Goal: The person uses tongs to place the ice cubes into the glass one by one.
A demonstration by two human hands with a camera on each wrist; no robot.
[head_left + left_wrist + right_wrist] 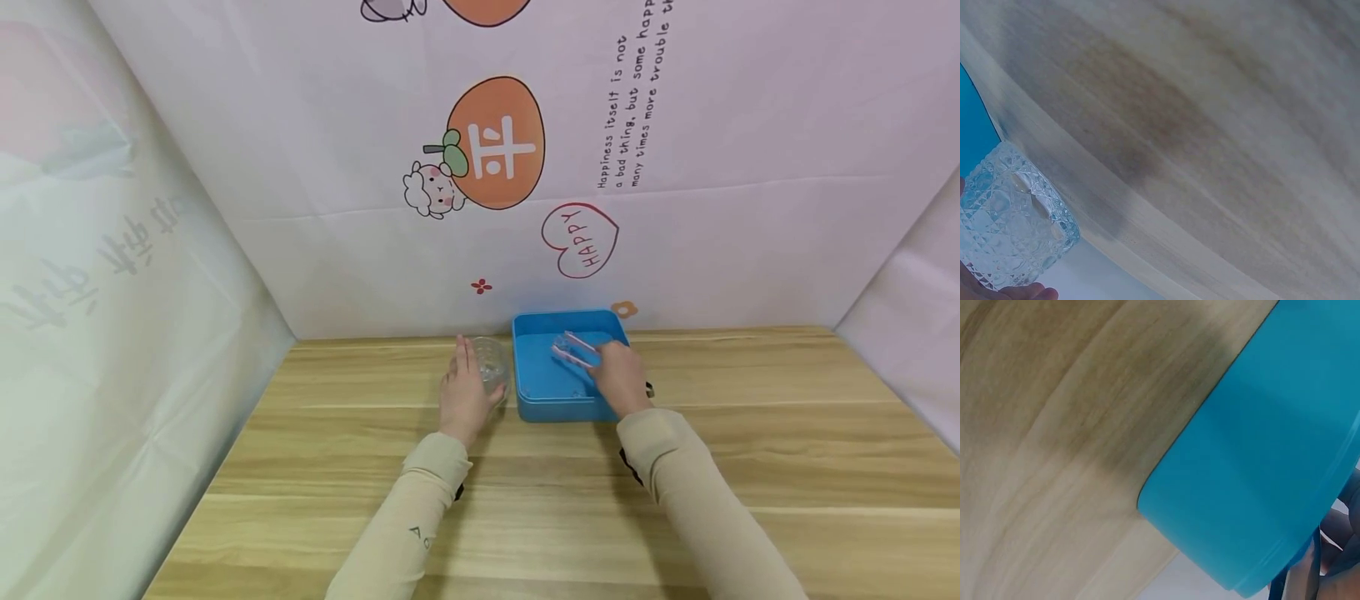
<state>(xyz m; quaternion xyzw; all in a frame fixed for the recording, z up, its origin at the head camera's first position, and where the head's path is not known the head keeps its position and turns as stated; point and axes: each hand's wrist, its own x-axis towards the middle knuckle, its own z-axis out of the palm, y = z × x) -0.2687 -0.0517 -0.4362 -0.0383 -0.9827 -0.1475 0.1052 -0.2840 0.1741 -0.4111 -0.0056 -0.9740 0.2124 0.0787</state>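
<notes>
My left hand point(463, 396) grips a clear glass cup point(491, 365) standing left of the blue box, thumb and fingers on opposite sides. In the left wrist view the glass point(1013, 219) shows a cut diamond pattern, with fingertips point(1029, 292) at its edge. Over the blue box point(562, 411), my right hand point(621, 379) holds pink tongs point(579, 362), their tips pointing left into it. A small clear piece point(561, 342) shows between the tips; I cannot tell whether they pinch it. The right wrist view shows mainly the box's outer wall point(1254, 469), with fingers point(1341, 528) behind its rim.
A few small clear bits point(576, 393) lie on the box floor along its near side. The box stands on a wood-grain table point(540, 517), close to a printed white cloth backdrop point(712, 267). Another white cloth point(150, 333) hangs at the left.
</notes>
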